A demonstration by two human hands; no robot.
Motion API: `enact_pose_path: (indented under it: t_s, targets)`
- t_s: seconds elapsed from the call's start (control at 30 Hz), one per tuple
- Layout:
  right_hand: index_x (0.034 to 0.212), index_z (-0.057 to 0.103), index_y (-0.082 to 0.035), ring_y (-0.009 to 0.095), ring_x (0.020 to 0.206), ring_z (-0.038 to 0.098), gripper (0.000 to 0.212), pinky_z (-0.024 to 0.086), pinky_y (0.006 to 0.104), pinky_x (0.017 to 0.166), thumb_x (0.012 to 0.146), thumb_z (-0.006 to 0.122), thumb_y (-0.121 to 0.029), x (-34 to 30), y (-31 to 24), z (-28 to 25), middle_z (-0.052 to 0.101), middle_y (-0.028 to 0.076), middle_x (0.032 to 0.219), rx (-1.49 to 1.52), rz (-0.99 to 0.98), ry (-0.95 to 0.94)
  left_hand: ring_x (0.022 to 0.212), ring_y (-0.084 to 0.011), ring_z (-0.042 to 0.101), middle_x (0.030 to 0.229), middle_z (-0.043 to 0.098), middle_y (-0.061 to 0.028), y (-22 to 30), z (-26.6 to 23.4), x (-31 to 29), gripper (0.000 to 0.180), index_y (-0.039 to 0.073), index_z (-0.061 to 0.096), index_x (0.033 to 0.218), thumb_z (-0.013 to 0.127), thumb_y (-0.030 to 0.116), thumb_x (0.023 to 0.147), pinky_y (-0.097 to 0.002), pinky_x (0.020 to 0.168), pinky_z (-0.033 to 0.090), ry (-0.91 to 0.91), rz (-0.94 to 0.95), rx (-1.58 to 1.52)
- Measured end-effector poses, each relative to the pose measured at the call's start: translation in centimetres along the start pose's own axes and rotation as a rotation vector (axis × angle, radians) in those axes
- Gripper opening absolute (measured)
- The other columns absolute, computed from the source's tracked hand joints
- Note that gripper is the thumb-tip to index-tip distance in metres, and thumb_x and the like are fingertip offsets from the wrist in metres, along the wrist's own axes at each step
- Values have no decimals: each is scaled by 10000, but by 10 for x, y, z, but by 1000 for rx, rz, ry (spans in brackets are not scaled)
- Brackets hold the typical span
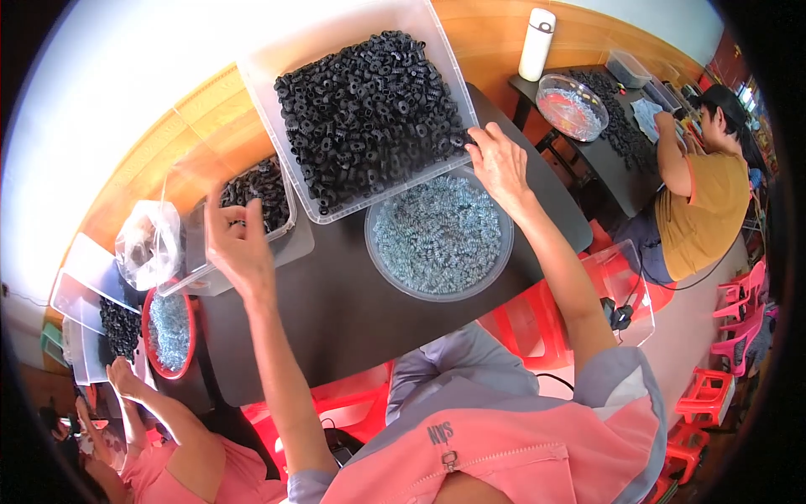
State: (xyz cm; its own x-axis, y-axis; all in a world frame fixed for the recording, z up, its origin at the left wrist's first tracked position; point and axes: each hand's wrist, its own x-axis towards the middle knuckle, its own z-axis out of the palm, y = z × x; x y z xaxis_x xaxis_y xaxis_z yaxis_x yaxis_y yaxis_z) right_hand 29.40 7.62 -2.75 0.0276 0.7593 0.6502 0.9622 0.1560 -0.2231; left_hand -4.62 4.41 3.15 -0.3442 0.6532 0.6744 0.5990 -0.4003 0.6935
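A large clear bin (pixel 463 107) full of small black plastic parts (pixel 369 118) stands tilted before me. At its right rim my right hand (pixel 501 165) is closed, thumb and fingers pinching what looks like one small black part. My left hand (pixel 241 256) is raised beside a smaller clear bin (pixel 290 220) of black parts; its fingers are apart and slightly blurred, with nothing visible in them. Below the large bin sits a round clear tub (pixel 437 235) filled with small bluish metal springs, partly covered by the bin's lower edge.
The dark table (pixel 336 323) carries these containers. Left are a clear plastic bag (pixel 149 244) and a red basin (pixel 170 334) of springs, with a co-worker's hands nearby. At another table on the right sits a person (pixel 705 193). Red stools (pixel 525 323) stand below the table edge.
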Motion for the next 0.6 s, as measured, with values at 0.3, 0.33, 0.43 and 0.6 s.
enact_pose_path:
  t_s: [0.3, 0.33, 0.43, 0.6]
  targets:
    - [871, 572, -41, 291, 715, 606, 161, 492, 403, 584, 739, 655, -5, -10, -8, 2, 547, 96, 786, 282, 14, 76, 520, -4, 440, 676, 566, 17, 12, 44, -81, 280, -11, 604, 1084, 636, -13, 806, -173, 451, 351, -531, -364, -480]
    - [874, 602, -26, 215, 692, 618, 192, 501, 315, 591, 711, 689, 26, -15, -14, 0, 601, 81, 768, 522, 139, 13, 520, -10, 455, 688, 584, 2, 10, 47, -84, 266, -17, 605, 1078, 631, 2, 814, -177, 447, 366, -592, -435, -524]
    - [927, 628, -26, 93, 773, 606, 241, 517, 237, 671, 714, 707, 51, -40, -33, -12, 641, 36, 825, 957, 253, -145, 504, -35, 486, 752, 638, -47, 11, 54, -91, 241, -12, 610, 1071, 610, 29, 834, -186, 430, 386, -698, -563, -680]
    - [932, 601, 14, 90, 817, 603, 225, 534, 234, 710, 735, 676, 94, -66, -63, -29, 622, 37, 868, 1162, 286, -284, 552, -57, 552, 855, 638, -49, 8, 63, -105, 247, 14, 619, 1084, 610, 13, 838, -185, 482, 442, -790, -593, -819]
